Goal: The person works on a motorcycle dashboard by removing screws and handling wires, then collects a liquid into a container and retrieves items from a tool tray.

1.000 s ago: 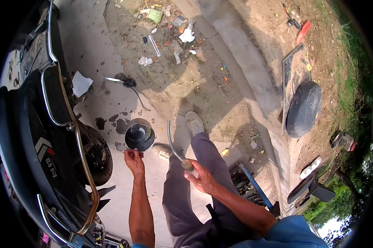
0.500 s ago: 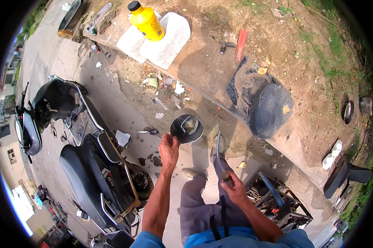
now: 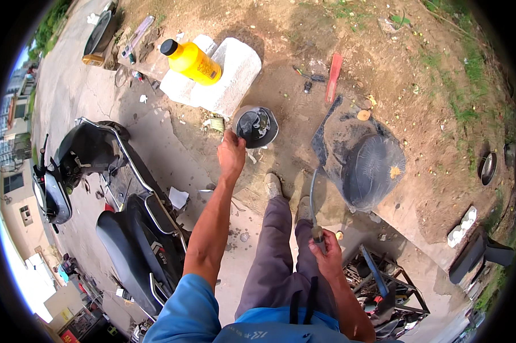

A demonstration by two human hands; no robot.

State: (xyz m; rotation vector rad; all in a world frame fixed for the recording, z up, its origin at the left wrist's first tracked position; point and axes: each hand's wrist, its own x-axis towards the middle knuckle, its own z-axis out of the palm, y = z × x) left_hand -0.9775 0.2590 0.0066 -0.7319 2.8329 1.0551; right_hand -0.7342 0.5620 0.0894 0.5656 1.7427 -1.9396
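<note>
We observed the left hand (image 3: pixel 232 154) with its fingers closed on the near-left rim of a dark round container (image 3: pixel 274 132), held ahead near a white slab (image 3: pixel 233 77) bearing a yellow bottle (image 3: pixel 196 63), while the right hand (image 3: pixel 328 254) gripped a fitting (image 3: pixel 317 232) whose bent grey tube (image 3: pixel 312 197) extended forward.

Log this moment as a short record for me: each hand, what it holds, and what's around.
Left hand: grips the rim of a dark round container
Container contents: shiny, cannot tell what
Right hand: holds a fitting with a thin curved tube
Ahead: yellow bottle with a black cap, on white blocks
Left side: scooter with a black seat
Ahead right: flat red strip on bare soil
</note>
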